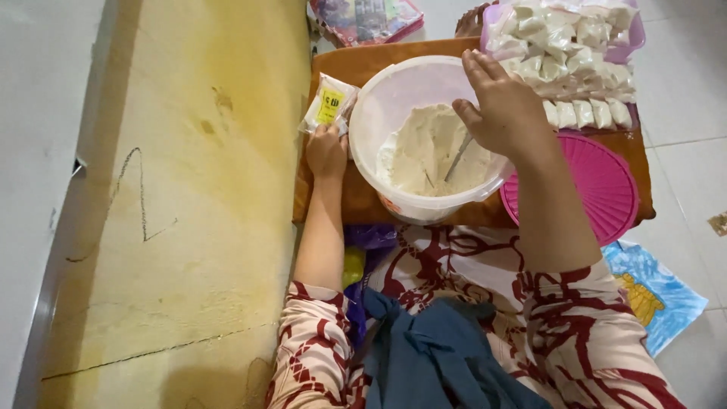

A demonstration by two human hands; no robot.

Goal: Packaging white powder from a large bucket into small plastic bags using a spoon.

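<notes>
Here, seen from above, a seated person works over a low wooden board [363, 206] on the floor.
Right hand: the right hand [503, 106] dips into a white tub [394, 91] of pale flour [424, 155], fingers curled tight on a metal spoon [457, 157], apparently to scoop.
Left hand: the left hand [327, 150], fingers pinched on a small clear packet with a yellow label [328, 104], holds it just left of the tub, seemingly ready for filling.
Far right: filled white packets [564, 45] heap in a purple basket [634, 36]; a pink lid [602, 185] lies below.
Hidden: the spoon's bowl is buried; the packet's mouth cannot be made out.
</notes>
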